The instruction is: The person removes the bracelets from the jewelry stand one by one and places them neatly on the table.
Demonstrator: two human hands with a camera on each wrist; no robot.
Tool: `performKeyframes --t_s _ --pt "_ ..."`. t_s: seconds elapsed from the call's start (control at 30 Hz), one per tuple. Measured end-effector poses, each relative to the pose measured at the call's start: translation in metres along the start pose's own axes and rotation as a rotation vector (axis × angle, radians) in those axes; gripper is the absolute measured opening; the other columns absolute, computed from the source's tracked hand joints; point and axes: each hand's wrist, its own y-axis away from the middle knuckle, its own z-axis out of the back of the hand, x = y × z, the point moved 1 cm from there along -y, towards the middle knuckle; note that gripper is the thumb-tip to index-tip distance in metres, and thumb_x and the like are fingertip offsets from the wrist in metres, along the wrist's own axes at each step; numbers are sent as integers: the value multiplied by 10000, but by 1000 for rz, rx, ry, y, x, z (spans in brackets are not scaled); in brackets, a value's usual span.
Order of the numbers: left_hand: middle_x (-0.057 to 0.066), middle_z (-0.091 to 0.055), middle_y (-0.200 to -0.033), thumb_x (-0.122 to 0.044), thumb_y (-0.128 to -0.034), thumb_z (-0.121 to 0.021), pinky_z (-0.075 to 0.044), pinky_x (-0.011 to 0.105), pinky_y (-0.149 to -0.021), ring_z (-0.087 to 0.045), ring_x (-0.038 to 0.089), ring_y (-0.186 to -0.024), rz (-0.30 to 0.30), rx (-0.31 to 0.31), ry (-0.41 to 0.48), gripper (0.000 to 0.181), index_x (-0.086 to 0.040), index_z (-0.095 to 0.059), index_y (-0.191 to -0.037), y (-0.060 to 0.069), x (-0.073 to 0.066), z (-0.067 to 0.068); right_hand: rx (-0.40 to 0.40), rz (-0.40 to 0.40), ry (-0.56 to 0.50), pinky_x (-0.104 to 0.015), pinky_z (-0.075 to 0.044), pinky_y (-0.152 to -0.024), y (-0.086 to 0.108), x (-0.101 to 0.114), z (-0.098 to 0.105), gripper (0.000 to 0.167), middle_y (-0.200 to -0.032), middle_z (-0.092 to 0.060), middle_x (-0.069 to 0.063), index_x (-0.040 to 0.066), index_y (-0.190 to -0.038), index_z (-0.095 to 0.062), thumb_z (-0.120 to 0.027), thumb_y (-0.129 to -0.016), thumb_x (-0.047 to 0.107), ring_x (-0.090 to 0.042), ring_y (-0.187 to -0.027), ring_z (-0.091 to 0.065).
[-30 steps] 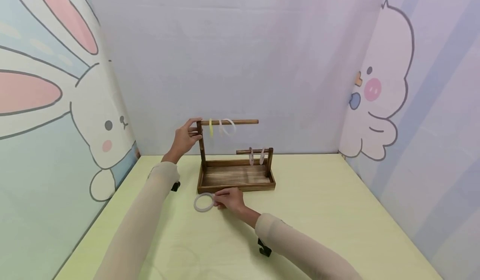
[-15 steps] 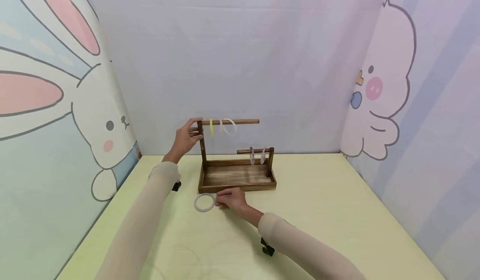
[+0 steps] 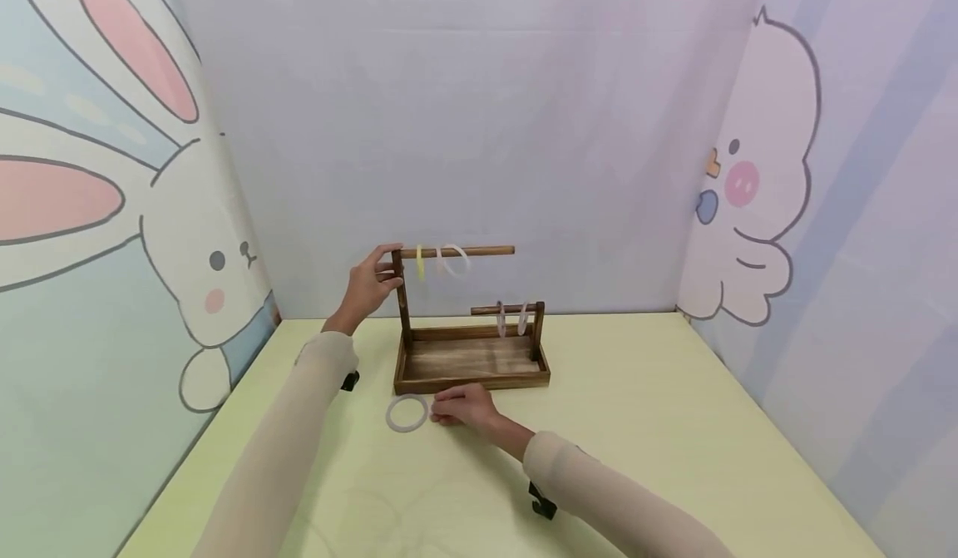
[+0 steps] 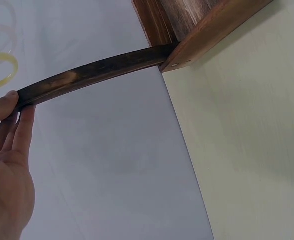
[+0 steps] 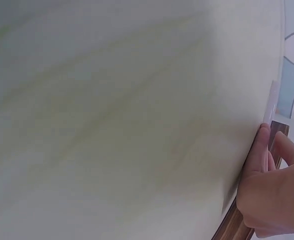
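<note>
Right hand [image 3: 466, 407], its thumb and fingers slightly parted, appears to grip nothing; its fingertips sit just beside the pale ring [image 3: 388, 414], though actual contact cannot be told. That ring lies flat on the desk [image 3: 636, 425] at the hand's nine o'clock. It looks light and fairly stiff, smooth enough to slip and perhaps brittle if dropped. Lying flat, it offers little edge to catch, so a pinch across the band at its three o'clock should serve best. At its one o'clock stands the wooden tray [image 3: 471, 384], whose tall post [image 3: 404, 304] the left hand [image 3: 368, 282] grips near the top, thumb and fingers on opposite sides, a hold likely to steady it. From there the upper bar [image 3: 490, 250] runs toward three o'clock, carrying a yellow ring [image 3: 421, 264] and two whitish rings [image 3: 440, 260]. Lower down, the short bar [image 3: 482, 311] carries two pinkish rings [image 3: 522, 320].
</note>
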Motion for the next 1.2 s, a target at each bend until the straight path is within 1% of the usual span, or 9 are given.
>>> performKeyframes --t_s 0.13,0.27,0.47,0.57,0.67,0.8,0.9,1.03,1.2 --pt "292 -646 -1327 83 -951 -700 -592 514 -965 -671 424 -1191 -1 -5 0 690 -240 -505 -1530 0 3 0 32 -9 6 -335 -655 -792 2 1 4 281 -968 -779 -198 -148 -1169 -711 -755 -932 -2 -278 -891 -784" --pt "287 -645 -1331 75 -955 -699 -594 500 -968 -671 416 -1197 4 2 -2 694 -253 -500 -1534 -1 5 0 48 -18 6 -351 -655 -804 6 4 9 284 -995 -774 -212 -155 -1179 -702 -745 -937 -12 -295 -904 -783" --pt "288 -646 -1329 68 -958 -700 -594 514 -964 -670 420 -1196 0 2 -13 688 -256 -500 -1532 0 3 0 61 -16 20 -376 -656 -810 11 7 17 298 -1040 -760 -247 -145 -1186 -705 -760 -933 0 -353 -943 -772" --pt "296 -641 -1333 83 -955 -695 -589 527 -967 -666 432 -1199 -3 3 -9 697 -246 -496 -1536 0 2 0 78 -13 33 -399 -651 -833 13 8 21 316 -1064 -754 -257 -150 -1208 -691 -754 -943 12 -377 -976 -761" --pt "302 -639 -1331 94 -953 -690 -584 530 -973 -662 440 -1200 1 9 -2 702 -237 -492 -1540 0 2 0 95 -28 36 -418 -644 -861 13 10 26 329 -1088 -749 -259 -154 -1232 -675 -740 -955 12 -385 -1006 -753" --pt "297 -644 -1325 90 -955 -689 -589 521 -970 -665 434 -1198 6 13 2 698 -241 -493 -1537 -1 2 0 91 -37 49 -435 -641 -871 12 15 32 320 -1091 -750 -257 -160 -1231 -672 -730 -956 -8 -374 -1010 -754" --pt "294 -646 -1324 89 -956 -689 -592 516 -966 -666 430 -1198 3 14 4 696 -240 -494 -1537 -1 2 0 77 -19 90 -444 -640 -872 11 20 35 307 -1089 -756 -240 -147 -1223 -685 -728 -961 7 -355 -1003 -759" --pt "294 -650 -1319 95 -954 -688 -591 518 -965 -667 429 -1198 -1 9 -1 700 -235 -491 -1540 -1 3 0 88 13 135 -463 -629 -902 9 30 38 300 -1102 -762 -212 -109 -1236 -702 -721 -979 46 -331 -1008 -761" --pt "299 -645 -1322 99 -949 -692 -591 518 -964 -667 434 -1194 -3 6 4 707 -237 -494 -1539 -1 3 -1 102 43 146 -498 -605 -944 10 43 43 316 -1124 -757 -212 -102 -1254 -696 -718 -987 66 -328 -1024 -757"
